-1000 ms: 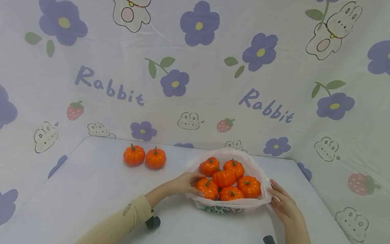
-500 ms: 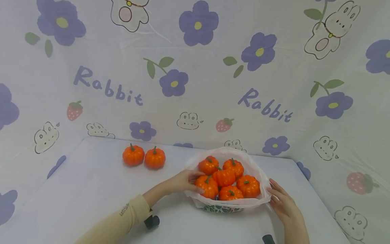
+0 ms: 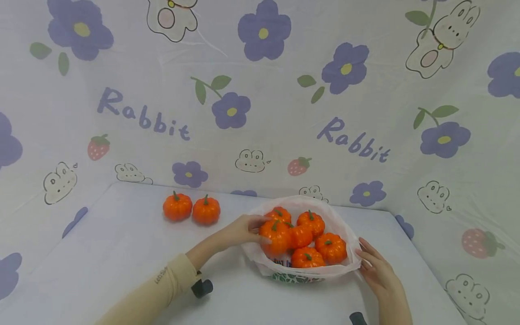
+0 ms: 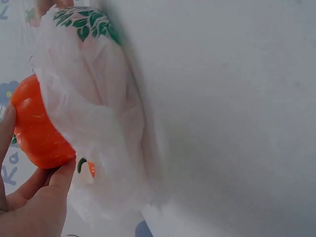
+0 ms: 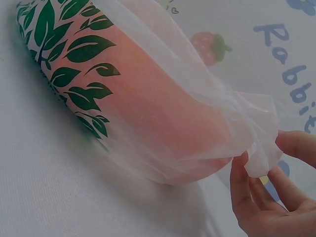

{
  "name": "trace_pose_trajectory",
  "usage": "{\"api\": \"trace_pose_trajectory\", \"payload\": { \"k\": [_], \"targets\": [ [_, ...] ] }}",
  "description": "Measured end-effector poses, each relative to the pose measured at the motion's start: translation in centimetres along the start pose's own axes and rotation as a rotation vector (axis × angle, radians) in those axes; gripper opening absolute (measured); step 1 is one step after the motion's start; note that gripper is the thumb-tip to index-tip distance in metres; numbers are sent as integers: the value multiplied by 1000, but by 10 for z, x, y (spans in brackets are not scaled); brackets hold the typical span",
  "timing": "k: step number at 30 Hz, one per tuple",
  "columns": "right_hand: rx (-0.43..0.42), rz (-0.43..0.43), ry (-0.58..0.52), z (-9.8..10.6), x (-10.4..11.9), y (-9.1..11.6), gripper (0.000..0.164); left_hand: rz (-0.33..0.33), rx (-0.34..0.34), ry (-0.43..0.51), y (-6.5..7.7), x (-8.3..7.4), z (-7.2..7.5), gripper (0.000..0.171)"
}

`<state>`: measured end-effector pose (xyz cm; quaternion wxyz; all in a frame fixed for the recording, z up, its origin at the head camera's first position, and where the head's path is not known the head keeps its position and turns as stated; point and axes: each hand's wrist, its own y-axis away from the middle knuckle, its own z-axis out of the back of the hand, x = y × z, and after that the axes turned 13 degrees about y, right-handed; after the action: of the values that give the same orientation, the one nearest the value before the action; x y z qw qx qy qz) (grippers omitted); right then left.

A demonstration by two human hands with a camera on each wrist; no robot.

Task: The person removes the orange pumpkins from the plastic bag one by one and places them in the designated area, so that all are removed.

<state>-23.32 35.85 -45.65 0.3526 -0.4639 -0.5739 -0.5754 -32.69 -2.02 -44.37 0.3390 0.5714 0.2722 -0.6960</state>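
In the head view my left hand (image 3: 237, 234) grips a small orange pumpkin (image 3: 276, 240) with a green stem, at the left side of a thin white plastic bag (image 3: 264, 268). The left wrist view has thumb and fingers spread round that pumpkin (image 4: 39, 128), which stands partly out past the bag's edge (image 4: 94, 118). Several other pumpkins (image 3: 331, 248) lie inside the open bag. At the bag's right edge, my right hand (image 3: 382, 277) pinches the thin plastic, seen closely in the right wrist view, where green leaves are printed on the bag (image 5: 168, 128).
Two more pumpkins, a left one (image 3: 177, 207) and a right one (image 3: 206, 210), stand side by side at the back left of the white table (image 3: 122, 253). Behind the table hangs a cloth (image 3: 276, 122) printed with flowers and rabbits.
My left hand has raised the gripped pumpkin a little, up from its place at the bag's front left, so it now overlaps the pumpkins behind. My right hand has stayed at the bag's edge.
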Motion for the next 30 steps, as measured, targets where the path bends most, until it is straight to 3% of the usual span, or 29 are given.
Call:
{"api": "trace_pose_trajectory", "payload": {
  "k": [6,15,20,30],
  "targets": [
    [-17,-37,0,-2,2,1,40,-18,-38,-5,3,-8,13,68],
    [-23,-40,6,-2,2,1,43,-20,-126,68,13,-22,35,70],
    [-26,-40,15,-2,2,0,51,-16,-180,92,19,-23,51,72],
    [-20,-44,17,-1,2,-1,45,6,-340,73,32,-20,79,80]
  ]
}}
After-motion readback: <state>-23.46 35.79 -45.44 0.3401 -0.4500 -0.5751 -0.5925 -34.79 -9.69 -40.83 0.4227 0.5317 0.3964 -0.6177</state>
